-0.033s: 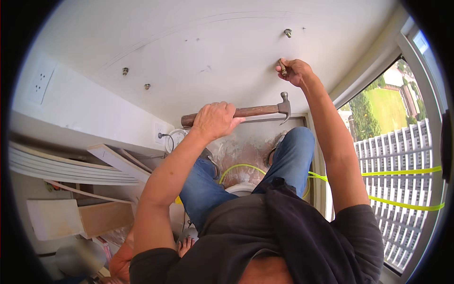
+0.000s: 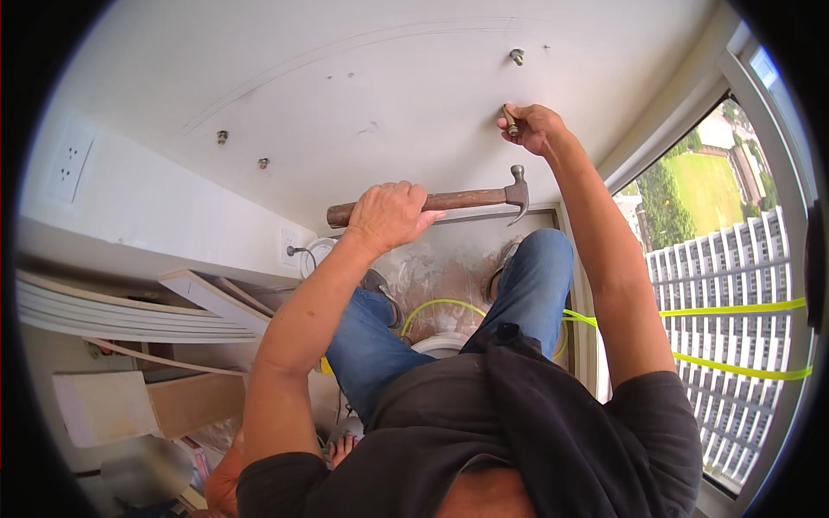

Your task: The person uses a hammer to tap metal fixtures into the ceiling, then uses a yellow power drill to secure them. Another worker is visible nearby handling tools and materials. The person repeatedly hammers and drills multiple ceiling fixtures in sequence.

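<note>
My left hand is closed round the wooden handle of a claw hammer, held level with its steel head to the right. At the wall, the fingers of my right hand pinch a brass-coloured anchor bolt. One end of this bolt points at the wall; whether it sits in a hole is hidden by my fingers. Above it, another anchor bolt sticks out of the wall. Farther left, a third bolt and a lower bolt also protrude.
A window lies to the right, with yellow-green cord across it. Boards and trim strips are stacked at the left, below a wall socket. Another person's bare toes show at the lower left.
The view has shifted very slightly, so the wall and its bolts appear a little farther left. Both hands keep their hold on the hammer and the anchor bolt.
</note>
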`<control>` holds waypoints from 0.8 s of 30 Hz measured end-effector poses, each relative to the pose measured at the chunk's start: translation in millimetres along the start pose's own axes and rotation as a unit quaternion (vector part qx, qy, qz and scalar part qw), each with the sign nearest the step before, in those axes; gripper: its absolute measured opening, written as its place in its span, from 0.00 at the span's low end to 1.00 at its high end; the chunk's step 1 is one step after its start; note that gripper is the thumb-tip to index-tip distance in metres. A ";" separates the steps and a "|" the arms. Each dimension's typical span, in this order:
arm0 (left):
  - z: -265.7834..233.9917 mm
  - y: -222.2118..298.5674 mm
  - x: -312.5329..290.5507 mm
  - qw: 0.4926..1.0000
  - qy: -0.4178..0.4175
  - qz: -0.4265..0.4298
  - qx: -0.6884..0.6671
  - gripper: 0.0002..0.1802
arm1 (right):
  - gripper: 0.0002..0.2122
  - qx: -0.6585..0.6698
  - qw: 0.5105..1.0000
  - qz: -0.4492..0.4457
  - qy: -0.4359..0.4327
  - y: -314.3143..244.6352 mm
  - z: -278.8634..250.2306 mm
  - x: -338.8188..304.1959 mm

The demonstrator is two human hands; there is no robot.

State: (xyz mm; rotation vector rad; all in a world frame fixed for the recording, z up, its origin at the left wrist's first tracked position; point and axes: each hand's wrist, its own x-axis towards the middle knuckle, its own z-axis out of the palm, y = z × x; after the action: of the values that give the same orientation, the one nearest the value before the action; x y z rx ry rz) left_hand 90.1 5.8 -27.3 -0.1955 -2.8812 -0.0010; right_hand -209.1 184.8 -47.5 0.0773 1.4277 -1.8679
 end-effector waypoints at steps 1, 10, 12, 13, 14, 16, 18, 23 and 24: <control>0.0 -3.0 10.4 1.000 0.012 0.017 0.014 0.29 | 0.04 0.009 1.000 -0.001 0.010 -0.4 -2.0 0.9; 10.6 -29.6 56.5 0.998 0.031 0.033 0.047 0.30 | 0.05 0.009 0.999 -0.021 -0.045 1.2 -13.1 5.7; 10.9 -27.7 59.5 0.999 0.026 0.019 0.042 0.30 | 0.05 0.009 0.999 -0.019 -0.037 0.9 -13.9 4.6; 10.0 -26.8 60.6 0.999 0.022 0.003 0.039 0.30 | 0.06 0.008 0.999 -0.018 -0.031 0.5 -11.5 3.4; 9.5 -25.6 59.3 0.999 0.021 0.003 0.038 0.30 | 0.06 0.009 0.999 -0.016 -0.030 0.1 -8.0 2.8; 8.9 -18.9 53.3 0.999 0.020 0.024 0.035 0.30 | 0.06 0.020 1.000 -0.014 -0.016 0.5 -6.7 2.7; 5.4 -14.1 47.4 0.997 0.033 0.071 0.018 0.30 | 0.06 0.019 1.000 -0.015 -0.011 1.3 -7.8 1.6; 3.7 -22.9 53.1 0.986 0.069 0.152 0.005 0.30 | 0.05 0.012 1.000 -0.018 -0.018 2.0 -11.4 5.5; 4.8 -25.6 57.8 0.995 0.045 0.084 0.030 0.29 | 0.05 -0.002 0.999 -0.020 -0.027 1.4 -12.1 4.9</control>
State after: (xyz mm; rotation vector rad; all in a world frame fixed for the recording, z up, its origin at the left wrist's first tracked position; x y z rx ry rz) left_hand 30.0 -11.8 -17.0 -0.4161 -2.7620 0.1044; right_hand -216.3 192.3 -55.3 -0.0035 1.4064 -1.8854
